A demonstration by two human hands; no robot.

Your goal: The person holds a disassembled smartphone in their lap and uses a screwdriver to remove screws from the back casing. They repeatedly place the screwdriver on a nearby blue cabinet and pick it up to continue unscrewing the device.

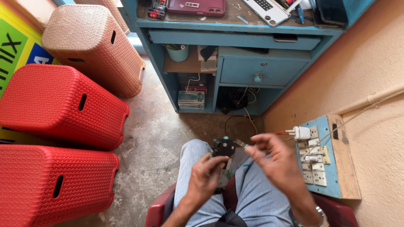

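A: What's nearest?

B: Over the lap, the left hand [205, 175] is closed around a small black device [223, 148] with a circuit board.

A: The right hand [275, 162]?

B: Just beside it, fingers loosely curled, pinching at a small metal piece [241, 143] at the device's top edge; motion blur hides whether they really grip it.

A: Farther out?

B: Switchboard [332, 164] right, red stools [59, 105] left, blue desk [235, 46] ahead.

Left hand [205, 176] clenched; right hand [275, 162] pinching, raised.
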